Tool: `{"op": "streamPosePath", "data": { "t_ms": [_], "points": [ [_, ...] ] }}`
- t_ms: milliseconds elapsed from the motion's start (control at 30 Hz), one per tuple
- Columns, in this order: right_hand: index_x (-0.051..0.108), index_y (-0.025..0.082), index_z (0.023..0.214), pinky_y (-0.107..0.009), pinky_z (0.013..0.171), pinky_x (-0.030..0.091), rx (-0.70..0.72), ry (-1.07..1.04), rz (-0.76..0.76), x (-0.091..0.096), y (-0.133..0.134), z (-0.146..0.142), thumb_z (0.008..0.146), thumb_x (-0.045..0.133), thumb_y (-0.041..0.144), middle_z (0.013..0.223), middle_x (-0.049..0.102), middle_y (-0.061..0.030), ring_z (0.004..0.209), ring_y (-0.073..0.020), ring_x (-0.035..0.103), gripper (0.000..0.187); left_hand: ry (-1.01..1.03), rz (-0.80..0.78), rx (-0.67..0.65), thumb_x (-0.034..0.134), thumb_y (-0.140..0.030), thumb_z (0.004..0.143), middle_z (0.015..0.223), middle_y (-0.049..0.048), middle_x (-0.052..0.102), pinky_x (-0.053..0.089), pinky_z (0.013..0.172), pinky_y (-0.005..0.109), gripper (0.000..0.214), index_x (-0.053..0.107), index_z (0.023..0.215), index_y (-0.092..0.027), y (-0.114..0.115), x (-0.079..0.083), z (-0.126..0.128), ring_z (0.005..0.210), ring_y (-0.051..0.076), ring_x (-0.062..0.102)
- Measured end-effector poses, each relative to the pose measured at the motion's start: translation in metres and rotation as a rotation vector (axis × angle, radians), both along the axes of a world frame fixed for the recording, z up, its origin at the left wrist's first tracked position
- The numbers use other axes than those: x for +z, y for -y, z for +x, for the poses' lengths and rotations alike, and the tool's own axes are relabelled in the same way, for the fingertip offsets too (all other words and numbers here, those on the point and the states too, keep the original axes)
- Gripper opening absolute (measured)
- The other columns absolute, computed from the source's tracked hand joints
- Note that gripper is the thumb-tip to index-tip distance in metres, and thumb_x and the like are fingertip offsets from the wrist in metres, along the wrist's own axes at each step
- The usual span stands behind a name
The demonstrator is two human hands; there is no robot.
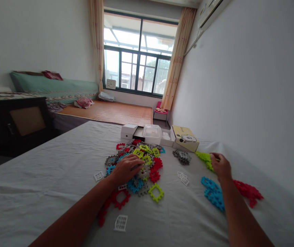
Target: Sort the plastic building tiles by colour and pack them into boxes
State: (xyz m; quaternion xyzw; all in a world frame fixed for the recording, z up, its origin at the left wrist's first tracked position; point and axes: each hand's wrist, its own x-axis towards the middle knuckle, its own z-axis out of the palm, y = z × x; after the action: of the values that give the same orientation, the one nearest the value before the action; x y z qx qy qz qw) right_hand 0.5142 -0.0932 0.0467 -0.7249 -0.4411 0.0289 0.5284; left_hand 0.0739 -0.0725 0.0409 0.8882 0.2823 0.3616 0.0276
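Note:
My left hand reaches over a mixed pile of plastic building pieces, its thumb and fingers apart. Just beyond its fingertips, a lime-green piece with a window grid lies on the pile. Nearby are red pieces, a blue piece and a hollow lime-green frame. On the right, my right hand is closed at a heap of lime-green pieces, fingers pinched on a green building piece. Blue pieces and red pieces lie beside my right forearm, grouped by colour.
Grey pieces form a small stack between the pile and the green heap. White window inserts lie scattered on the grey cloth. Along the back stand a white box, a clear plastic container and a yellow cartoon box.

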Motion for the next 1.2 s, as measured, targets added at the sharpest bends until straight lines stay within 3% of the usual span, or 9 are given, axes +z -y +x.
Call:
{"op": "streamPosePath", "data": {
  "t_ms": [133,200,300,400,567,733,833,1000,1200],
  "points": [
    [0.064,0.017,0.094,-0.024,0.049,0.044,0.672,0.059,-0.08,0.009,0.01,-0.107,0.083,0.05,0.049,0.071,0.065,-0.003,0.05,-0.0125,0.052,0.037,0.013,-0.006,-0.009,0.053,-0.03,0.088,0.096,0.0051,0.07,0.048,0.088,0.032,0.021,0.067,0.103,-0.023,0.002,0.002,0.001,0.097,0.018,0.059],
    [0.064,0.019,0.103,-0.026,0.055,0.047,0.877,0.14,-0.111,0.009,0.023,-0.159,0.085,0.051,0.045,0.066,0.063,-0.0011,0.056,-0.0149,0.056,0.034,0.02,-0.006,-0.019,0.054,-0.03,0.088,0.095,0.0051,0.069,0.048,0.088,0.032,0.019,0.067,0.101,-0.023,0.004,0.003,0.002,0.097,0.018,0.06],
    [0.057,0.025,0.119,-0.03,0.065,0.051,1.0,0.184,-0.08,0.003,0.04,-0.212,0.086,0.053,0.038,0.089,0.068,-0.0036,0.071,-0.0183,0.061,0.036,0.031,-0.005,-0.055,0.057,-0.03,0.086,0.094,0.0052,0.069,0.048,0.087,0.033,0.016,0.067,0.097,-0.023,0.007,0.004,0.004,0.097,0.018,0.059],
    [0.06,0.027,0.112,-0.03,0.064,0.052,0.984,0.174,-0.043,-0.004,0.044,-0.229,0.083,0.056,0.035,0.094,0.068,-0.0021,0.071,-0.0178,0.061,0.03,0.021,-0.015,-0.109,0.059,-0.029,0.085,0.09,0.0043,0.069,0.047,0.087,0.032,0.014,0.067,0.095,-0.023,0.013,0.008,0.008,0.096,0.018,0.059],
    [0.065,0.022,0.086,-0.026,0.062,0.05,0.885,0.053,-0.006,-0.011,0.017,-0.197,0.08,0.059,0.038,0.075,0.068,-0.001,0.066,-0.015,0.061,0.018,0.033,-0.011,-0.096,0.057,-0.028,0.086,0.094,0.0036,0.069,0.046,0.089,0.031,0.017,0.066,0.1,-0.024,0.013,0.013,0.007,0.097,0.017,0.059],
    [0.063,0.015,0.085,-0.027,0.055,0.051,0.421,-0.325,0.123,-0.023,-0.025,-0.111,0.065,0.068,0.052,0.068,0.065,-0.0035,0.057,-0.0146,0.059,0.043,0.215,0.02,0.167,0.049,-0.028,0.09,0.1,0.0037,0.069,0.045,0.093,0.033,0.022,0.066,0.102,-0.023,-0.004,0.018,-0.015,0.099,0.018,0.06],
    [0.06,0.016,0.081,-0.028,0.056,0.053,0.276,-0.441,0.176,-0.037,-0.04,-0.073,0.059,0.068,0.057,0.067,0.063,-0.0014,0.057,-0.0145,0.06,0.047,0.29,-0.013,0.305,0.047,-0.032,0.09,0.1,0.0042,0.069,0.046,0.092,0.034,0.025,0.066,0.102,-0.022,-0.016,0.016,-0.029,0.101,0.019,0.059],
    [0.057,0.017,0.082,-0.03,0.061,0.057,0.233,-0.504,0.19,-0.053,-0.05,-0.058,0.055,0.068,0.053,0.074,0.063,-0.0018,0.062,-0.0155,0.062,0.046,0.265,-0.087,0.399,0.047,-0.036,0.089,0.097,0.0046,0.071,0.049,0.088,0.036,0.028,0.068,0.1,-0.022,-0.027,0.008,-0.042,0.097,0.02,0.062],
    [0.058,0.016,0.098,-0.027,0.056,0.054,0.195,-0.466,0.16,-0.056,-0.045,-0.062,0.061,0.063,0.043,0.095,0.062,-0.0057,0.065,-0.0143,0.061,0.046,0.09,-0.2,0.26,0.054,-0.039,0.083,0.108,0.0049,0.068,0.046,0.093,0.035,0.031,0.067,0.107,-0.024,-0.024,0.016,-0.057,0.105,0.022,0.06]
  ]
}}
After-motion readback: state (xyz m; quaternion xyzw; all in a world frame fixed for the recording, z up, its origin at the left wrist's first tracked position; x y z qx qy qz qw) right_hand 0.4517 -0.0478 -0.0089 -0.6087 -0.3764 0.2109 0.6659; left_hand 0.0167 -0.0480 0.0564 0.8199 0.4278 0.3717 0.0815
